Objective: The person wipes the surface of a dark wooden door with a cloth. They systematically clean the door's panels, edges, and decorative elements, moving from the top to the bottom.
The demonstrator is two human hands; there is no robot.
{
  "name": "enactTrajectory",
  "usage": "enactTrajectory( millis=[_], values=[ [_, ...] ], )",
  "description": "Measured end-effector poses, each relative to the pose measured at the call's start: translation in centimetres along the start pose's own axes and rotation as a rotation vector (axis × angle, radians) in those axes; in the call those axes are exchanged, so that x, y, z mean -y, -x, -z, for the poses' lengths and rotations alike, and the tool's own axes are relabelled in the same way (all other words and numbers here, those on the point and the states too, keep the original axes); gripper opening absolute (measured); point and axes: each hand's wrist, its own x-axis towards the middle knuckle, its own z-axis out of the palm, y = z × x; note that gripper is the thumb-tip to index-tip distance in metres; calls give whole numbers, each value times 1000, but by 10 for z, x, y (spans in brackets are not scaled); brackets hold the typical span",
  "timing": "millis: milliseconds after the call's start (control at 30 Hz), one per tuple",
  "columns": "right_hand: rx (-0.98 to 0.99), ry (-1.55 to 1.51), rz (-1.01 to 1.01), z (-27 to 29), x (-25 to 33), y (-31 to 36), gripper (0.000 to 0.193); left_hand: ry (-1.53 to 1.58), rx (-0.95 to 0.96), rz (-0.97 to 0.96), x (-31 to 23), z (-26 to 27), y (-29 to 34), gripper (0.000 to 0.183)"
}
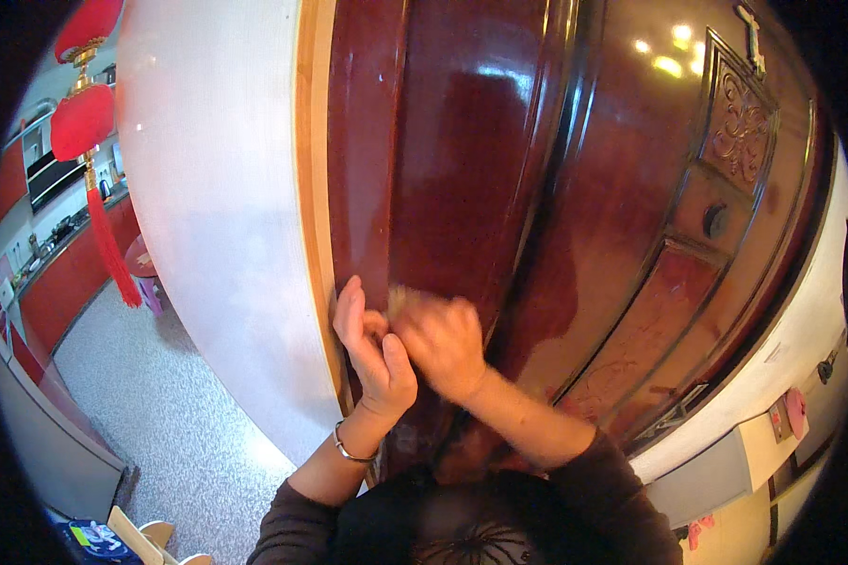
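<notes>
In front of me stands a glossy dark red wooden panel (452, 169), with a light wood trim (317, 141) along its left edge. My left hand (375, 363) is raised close to this trim, its fingers curved upward and its thumb apart. It appears to hold nothing, and a silver bangle (349, 446) circles the wrist. Just to its right is my right hand (440, 344), smeared by motion, with its fingers curled in. A small yellowish patch shows at those fingertips; whether it is a held thing cannot be made out.
A white wall (212, 188) curves along the left. Beyond it hang red lanterns (83, 122) with a tassel, before a kitchen with red cabinets (71, 282). On the right is a carved wooden door (631, 348) with a dark round knob (716, 221). Speckled flooring (174, 405) lies lower left.
</notes>
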Motion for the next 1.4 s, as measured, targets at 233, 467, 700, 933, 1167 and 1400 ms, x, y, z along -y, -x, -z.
enactTrajectory(
  millis=[233,467,700,933,1167,1400],
  values=[
    [303,-67,150,3,8,61,28,-87,35,46,-5,2,-3,47],
    [-338,226,-5,36,-75,-145,24,-80,67,105,-7,11,-3,47],
    [-430,261,40,26,-79,-170,21,-14,57,192,-9,10,0,48],
    [119,35,71,7,3,6,27,17,91,179,-14,11,-4,49],
    [-62,-18,60,34,-38,-86,24,-9,108,207,-18,16,-1,49],
    [-461,215,144,36,-65,-224,22,24,113,219,-22,18,6,54]
  ],
)
